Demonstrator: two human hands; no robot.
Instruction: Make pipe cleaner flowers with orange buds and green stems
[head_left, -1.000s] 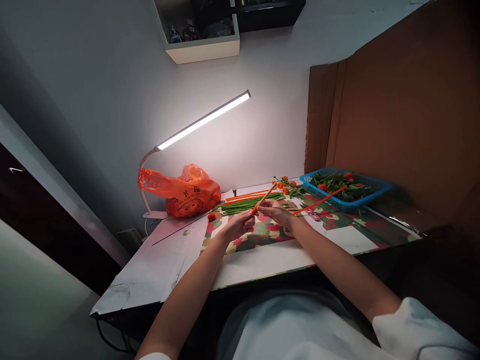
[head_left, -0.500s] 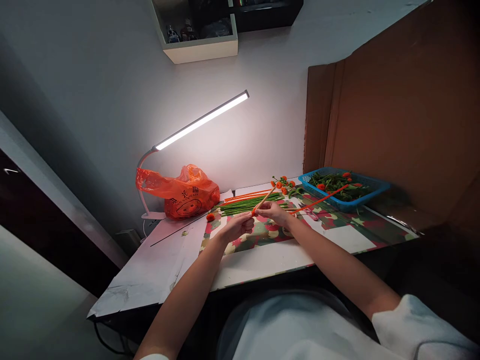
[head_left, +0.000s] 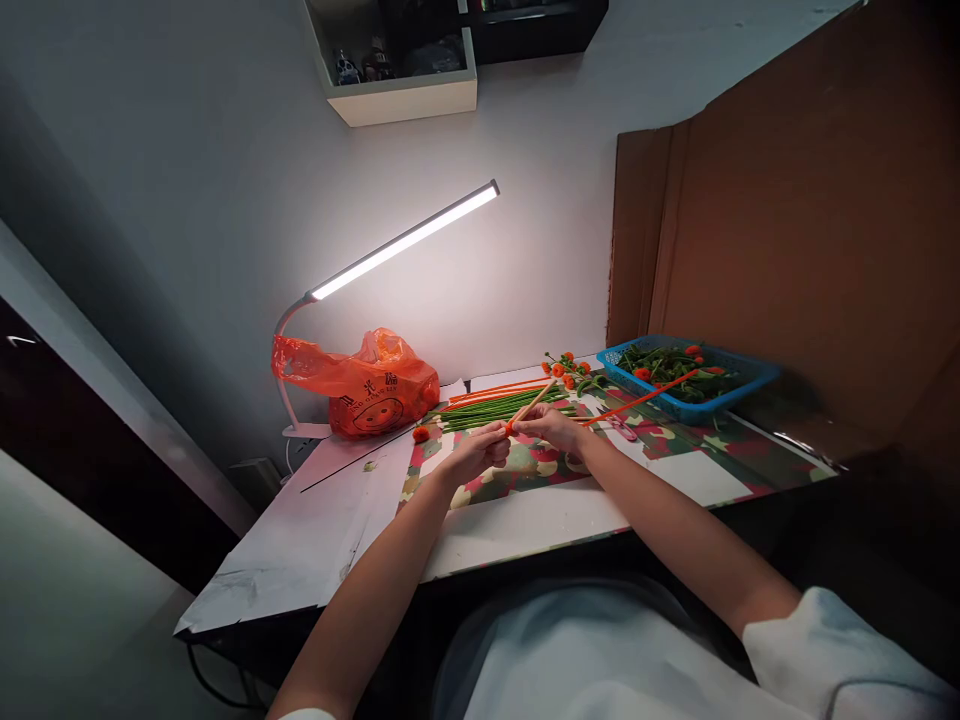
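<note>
My left hand (head_left: 478,452) is closed, its fingertips pinching a small orange fuzzy coil (head_left: 511,428). Close beside it, my right hand (head_left: 551,427) is pinched at the same coil and a pale wooden stick (head_left: 537,396), which slants up and away. A long orange pipe cleaner (head_left: 645,399) stretches from behind the right hand toward the basket. Beyond the hands lie several green pipe cleaners (head_left: 480,411) and a few orange pipe cleaners (head_left: 487,391). One orange fuzzy flower head (head_left: 421,434) rests left of them. Pink-handled scissors (head_left: 622,428) lie right of my right hand.
A blue basket (head_left: 694,408) of green and orange flowers stands at the back right, a flower cluster (head_left: 568,371) beside it. An orange plastic bag (head_left: 382,390) sits under a lit lamp (head_left: 405,240). A cardboard sheet (head_left: 787,220) stands at right. A thin black rod (head_left: 345,467) lies at left.
The wooden stick and the coil have shifted slightly to the right, and the stick leans a little lower. Both hands keep their pinch and have barely moved.
</note>
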